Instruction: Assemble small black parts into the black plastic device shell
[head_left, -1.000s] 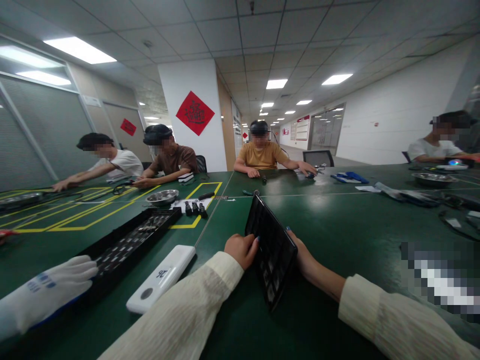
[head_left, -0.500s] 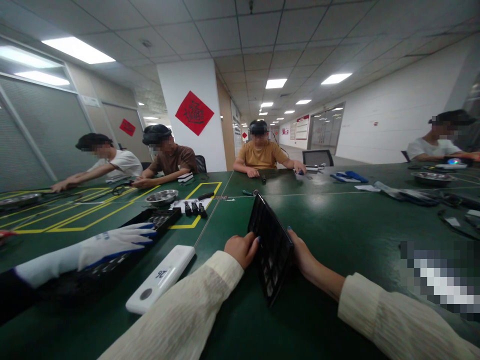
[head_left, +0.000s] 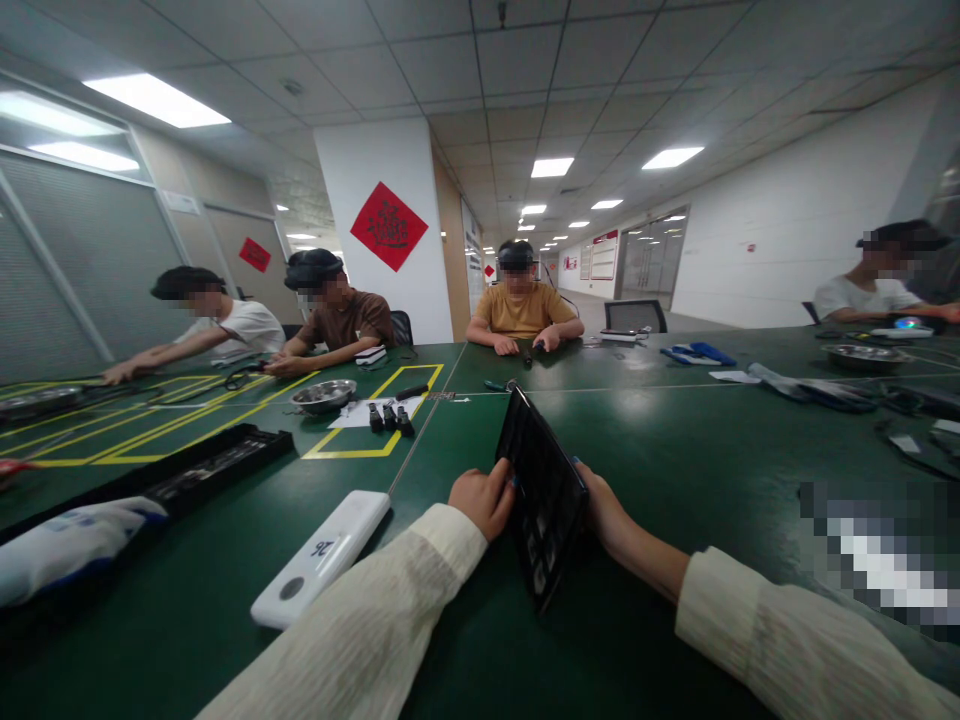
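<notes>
Holding tablet [head_left: 546,500] tilted over counter [head_left: 690,455]: right hand [head_left: 606,508], grip closed on its edge; left hand [head_left: 480,500], grip curled against it, hold unclear; black tray [head_left: 225,465], shifted farther left of tablet, handling seemingly unhindered.

Past the right hand [head_left: 606,508], bare green tabletop [head_left: 675,440] leaves room to pass; leftward, a white device [head_left: 330,550], black tray [head_left: 232,475] and another person's gloved hand [head_left: 94,540] obstruct
</notes>
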